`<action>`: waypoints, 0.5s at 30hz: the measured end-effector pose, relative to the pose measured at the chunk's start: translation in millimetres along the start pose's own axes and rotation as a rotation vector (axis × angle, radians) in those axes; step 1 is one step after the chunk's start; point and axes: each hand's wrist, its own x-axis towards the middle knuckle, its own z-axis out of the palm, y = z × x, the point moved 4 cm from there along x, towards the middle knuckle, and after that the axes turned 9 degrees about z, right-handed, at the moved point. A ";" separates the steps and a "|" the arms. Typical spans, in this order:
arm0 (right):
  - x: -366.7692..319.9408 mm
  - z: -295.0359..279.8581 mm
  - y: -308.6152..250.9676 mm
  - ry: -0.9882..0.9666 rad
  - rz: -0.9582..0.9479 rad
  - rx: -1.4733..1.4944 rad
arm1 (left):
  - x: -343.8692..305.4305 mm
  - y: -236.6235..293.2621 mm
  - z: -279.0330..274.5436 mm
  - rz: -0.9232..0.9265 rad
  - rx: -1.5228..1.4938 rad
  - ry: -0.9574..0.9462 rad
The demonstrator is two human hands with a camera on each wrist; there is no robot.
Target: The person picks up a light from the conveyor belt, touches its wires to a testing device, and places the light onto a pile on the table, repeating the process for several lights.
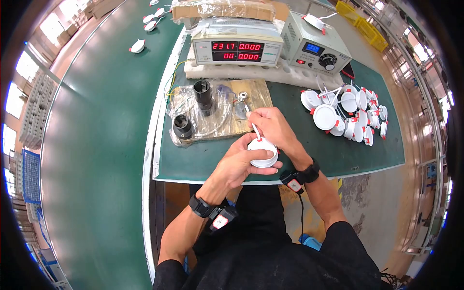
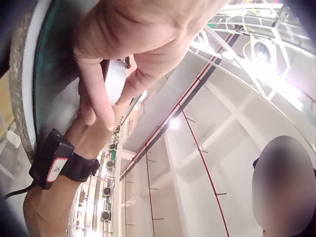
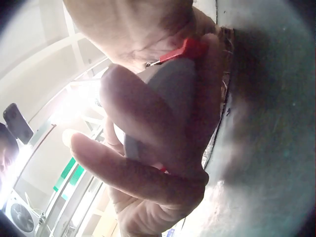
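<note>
My left hand (image 1: 236,163) grips a white round downlight (image 1: 261,153) at the table's front edge, thumb across its top and fingers underneath. With its fingertips my right hand (image 1: 275,126) pinches the downlight's white cable (image 1: 256,131), which runs up from the lamp. The cable's far end points at a round metal fitting (image 1: 243,95) on a wooden board (image 1: 259,89). In the right wrist view, a red clip (image 3: 187,49) shows at the lamp's rim, with fingers hiding much of its body. The left wrist view shows a slice of the white lamp (image 2: 115,81) between the fingers.
Two black lamp sockets (image 1: 204,95) stand on the plastic-covered board. Behind it are a power meter (image 1: 237,50) with red digits and a grey regulator box (image 1: 316,43) with a knob. Several finished-looking white downlights (image 1: 324,117) lie piled at the right. A green conveyor (image 1: 96,159) runs along the left.
</note>
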 end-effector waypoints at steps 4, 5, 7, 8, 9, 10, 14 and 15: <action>2.2 0.6 2.8 -0.015 -0.011 0.009 | -1.3 0.7 -2.6 -0.002 -0.031 -0.029; 1.6 0.5 1.8 -0.016 -0.007 0.012 | -1.0 1.1 -2.8 -0.006 -0.033 -0.039; 0.3 -0.3 0.0 -0.014 -0.012 0.009 | -2.1 2.8 -2.1 -0.008 -0.041 -0.046; 0.0 -0.6 -0.8 -0.012 -0.018 0.004 | -2.8 3.4 -1.2 -0.013 -0.044 -0.050; -0.8 -0.6 -1.0 -0.011 -0.022 0.000 | -3.7 4.5 0.0 -0.014 -0.043 -0.052; -1.7 -0.7 -1.5 -0.009 -0.023 -0.009 | -4.6 6.0 1.6 -0.015 -0.044 -0.053; -1.2 -0.8 -0.8 -0.007 -0.021 -0.019 | -3.3 3.7 0.0 0.003 -0.038 -0.050; -0.2 -0.4 -0.4 -0.008 -0.019 -0.014 | -1.7 2.9 -2.1 0.010 -0.022 -0.047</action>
